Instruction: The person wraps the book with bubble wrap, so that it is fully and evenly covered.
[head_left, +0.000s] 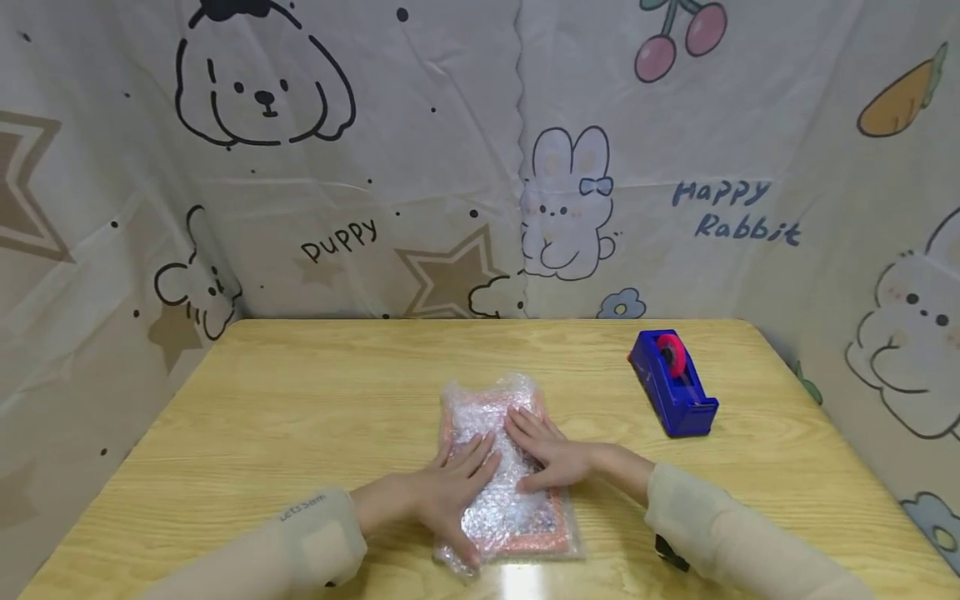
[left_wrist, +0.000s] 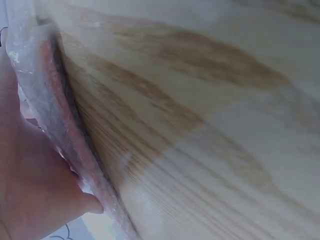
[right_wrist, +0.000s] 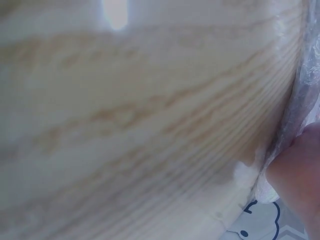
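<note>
A flat rectangular thing with an orange-pink border, covered in bubble wrap, lies on the wooden table in front of me. My left hand rests on its left side with the fingers spread and straight. On the upper right part lies my right hand, fingers also extended and flat. In the left wrist view, the wrapped edge runs beside the hand. The right wrist view shows a strip of the bubble wrap next to part of my hand. What the wrap covers is blurred by the bubbles.
A blue tape dispenser with a pink-red roll stands at the right of the table. Printed cloth hangs behind the table and at both sides.
</note>
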